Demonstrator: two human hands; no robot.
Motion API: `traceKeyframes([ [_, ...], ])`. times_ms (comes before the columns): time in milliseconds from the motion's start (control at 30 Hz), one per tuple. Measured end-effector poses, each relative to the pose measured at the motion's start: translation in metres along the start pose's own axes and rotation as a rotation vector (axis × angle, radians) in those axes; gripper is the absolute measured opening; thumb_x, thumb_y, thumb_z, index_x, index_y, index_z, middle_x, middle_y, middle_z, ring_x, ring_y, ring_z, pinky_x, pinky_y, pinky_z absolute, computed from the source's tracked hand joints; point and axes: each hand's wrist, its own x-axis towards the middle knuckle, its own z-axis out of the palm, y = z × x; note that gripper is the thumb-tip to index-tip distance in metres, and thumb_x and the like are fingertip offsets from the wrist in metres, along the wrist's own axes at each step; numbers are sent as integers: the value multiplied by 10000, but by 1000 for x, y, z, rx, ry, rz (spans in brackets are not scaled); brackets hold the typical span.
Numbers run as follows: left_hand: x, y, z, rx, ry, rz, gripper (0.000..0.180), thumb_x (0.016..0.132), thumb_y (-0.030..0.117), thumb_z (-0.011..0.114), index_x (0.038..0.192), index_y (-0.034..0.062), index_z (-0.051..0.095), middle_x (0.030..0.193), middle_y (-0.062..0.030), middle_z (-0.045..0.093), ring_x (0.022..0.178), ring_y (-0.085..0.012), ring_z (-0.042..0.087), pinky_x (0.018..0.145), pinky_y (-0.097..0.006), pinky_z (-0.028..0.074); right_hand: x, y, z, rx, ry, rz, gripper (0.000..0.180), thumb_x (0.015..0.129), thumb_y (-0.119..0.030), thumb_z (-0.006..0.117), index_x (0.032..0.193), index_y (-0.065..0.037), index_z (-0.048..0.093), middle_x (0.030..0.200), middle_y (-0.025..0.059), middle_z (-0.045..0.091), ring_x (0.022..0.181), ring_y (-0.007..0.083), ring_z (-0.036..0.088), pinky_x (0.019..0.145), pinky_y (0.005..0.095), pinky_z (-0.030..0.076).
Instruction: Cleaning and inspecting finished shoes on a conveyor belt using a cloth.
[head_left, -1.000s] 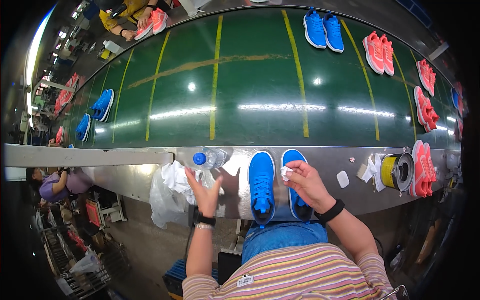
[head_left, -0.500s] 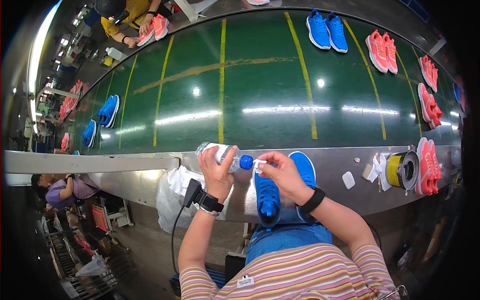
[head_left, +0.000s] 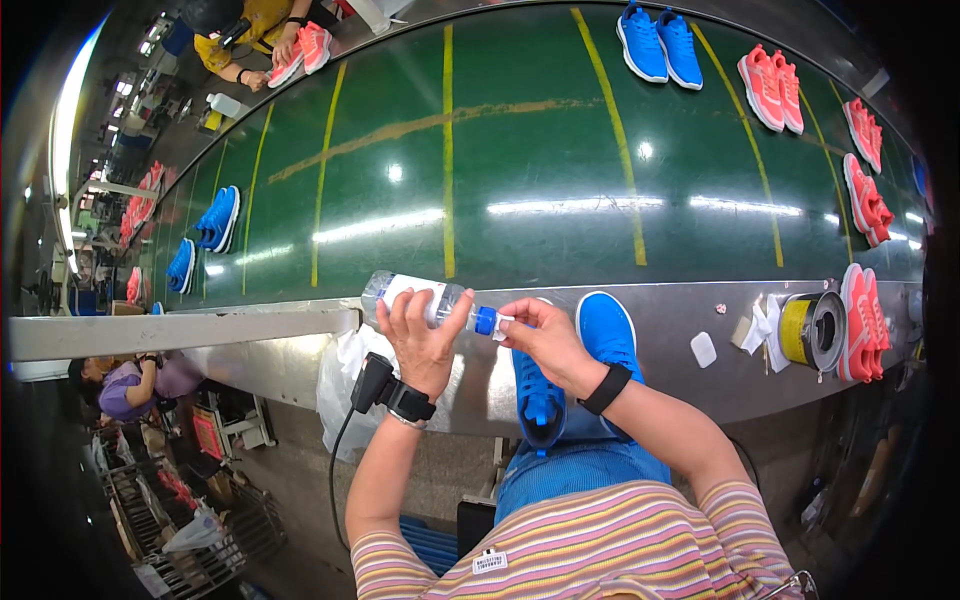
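Note:
My left hand (head_left: 420, 340) is wrapped round a clear plastic bottle (head_left: 378, 285) with a blue cap (head_left: 485, 320); the bottle lies almost level, its cap end to the right. Pinched in my right hand (head_left: 545, 340) is a small white cloth (head_left: 502, 326), pressed against the cap end. Under and beside my right hand stands a pair of blue sneakers, toes pointing away or toward me: the left sneaker (head_left: 538, 400) is partly covered by the hand, and the right sneaker (head_left: 606, 325) shows its toe at the far side.
A metal ledge (head_left: 680, 385) borders the green conveyor belt (head_left: 520, 170), which carries blue and coral shoes. On the ledge are a yellow-labelled tin (head_left: 812, 330), a white pad (head_left: 703, 349) and coral sneakers (head_left: 862, 325). A white rail (head_left: 200, 332) crosses at left, beside a plastic bag (head_left: 345, 390). Co-workers stand beyond.
Both hands have shifted slightly left with the bottle. The white cloth, apart from or barely at the cap before, now touches the cap end. The view has shifted a little.

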Motion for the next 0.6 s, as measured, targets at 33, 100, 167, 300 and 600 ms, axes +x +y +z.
traceKeyframes([
  [33,-2,-1,2,-5,-5,1,472,688,89,587,1077,357,577,1070,-50,392,1111,-255,370,975,-550,209,1,-1,1,1,6,4,133,797,-13,603,926,0,577,823,34,574,734,87,552,625,221,496],
  [100,-7,-2,7,-70,-53,-94,576,628,49,650,1156,250,536,1096,-63,421,1094,-262,399,988,-499,227,1,-5,0,-31,-1,-15,137,797,-12,602,931,-5,578,824,30,567,744,93,551,636,220,496],
  [167,-13,-7,18,-303,25,-265,623,614,16,677,1189,171,493,1138,-78,427,1096,-265,414,986,-460,259,-2,-14,-6,-11,3,-19,137,799,-14,600,935,-10,579,826,30,565,750,95,549,647,222,496],
  [300,-52,-24,51,-987,127,-870,717,684,24,710,1287,24,323,1244,-112,408,1138,-212,411,975,-344,321,-12,-31,-44,7,13,-79,163,812,-39,597,971,-29,565,856,27,567,775,98,551,686,234,491],
  [600,-83,48,1,-1105,-165,-1170,935,692,203,733,1342,-62,115,1315,-265,279,1240,-329,293,1018,-406,259,-40,-37,-91,29,177,-56,178,811,-50,596,979,-16,546,855,29,569,776,101,555,703,251,489],
])
